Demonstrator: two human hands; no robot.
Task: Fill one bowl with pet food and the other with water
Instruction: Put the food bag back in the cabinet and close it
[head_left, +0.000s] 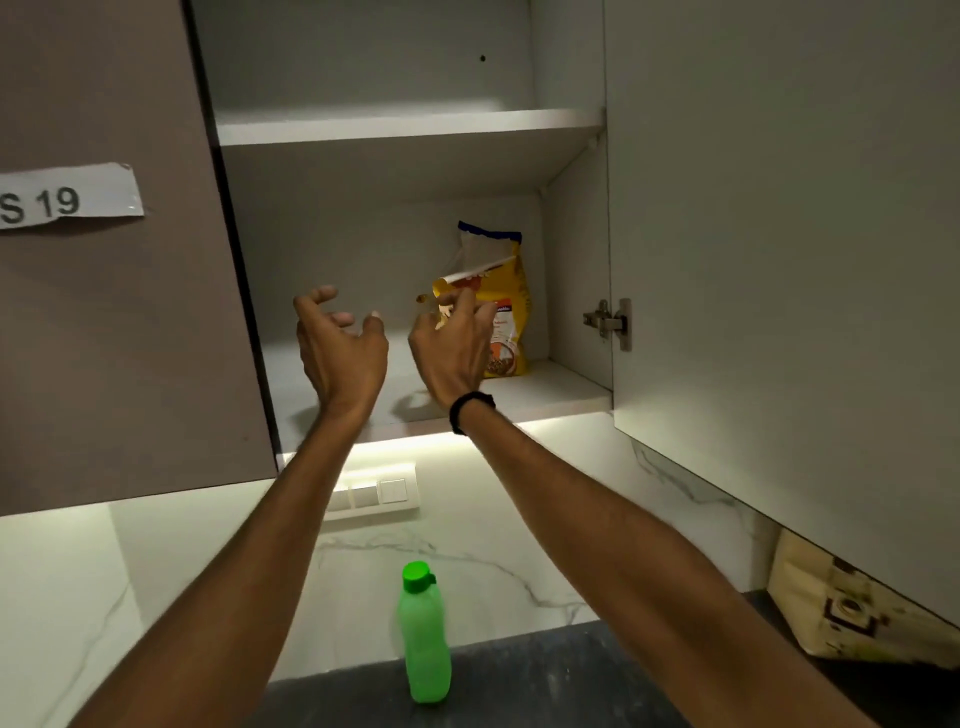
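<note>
Head view, yellow pet food bag (506, 306) upright, top folded, on cabinet shelf (550, 387)

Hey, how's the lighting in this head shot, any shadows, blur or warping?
Head view: a bright strip under the cabinet lights the marble wall; the cabinet front and top shelf are dim. Both hands, left and right, cast shadows on the lower shelf. The right fingers look slightly blurred against the food bag. Wide-angle lens tilts the cabinet edges.
</note>
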